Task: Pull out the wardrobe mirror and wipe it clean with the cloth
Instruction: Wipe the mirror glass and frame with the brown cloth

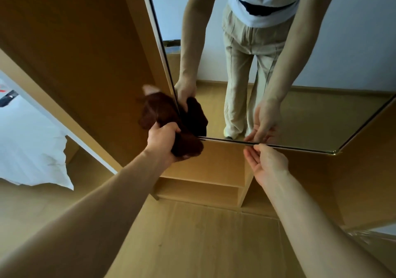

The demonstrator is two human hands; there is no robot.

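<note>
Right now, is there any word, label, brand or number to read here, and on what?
None can be read. The mirror, the brown cloth, the wardrobe and the white bedding show no writing.
A red and dark patch at the far left edge is too blurred to tell.

dark brown cloth [162, 114], tan wood wardrobe [85, 41], white pillow [32, 153]
</note>
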